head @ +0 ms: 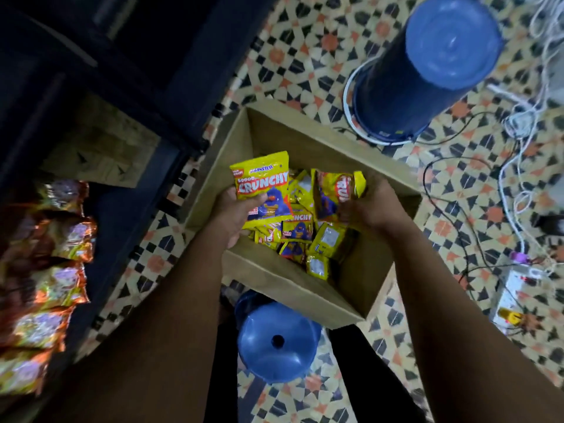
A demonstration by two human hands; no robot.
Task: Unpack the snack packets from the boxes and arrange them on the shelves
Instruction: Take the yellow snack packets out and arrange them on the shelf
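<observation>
Your left hand (235, 213) is gripping one yellow packet (262, 187) and your right hand (367, 207) another packet (334, 193), both above the open box (290, 279). Your right fingers are hiding behind that crumpled packet, its print cut off.

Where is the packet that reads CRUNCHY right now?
In the head view, the yellow packet is held up in the left hand, over the left side of the open cardboard box of similar packets.

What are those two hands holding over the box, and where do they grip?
The left hand grips a yellow Crunchy packet by its lower left edge. The right hand holds a second yellow packet by its right side.
</observation>
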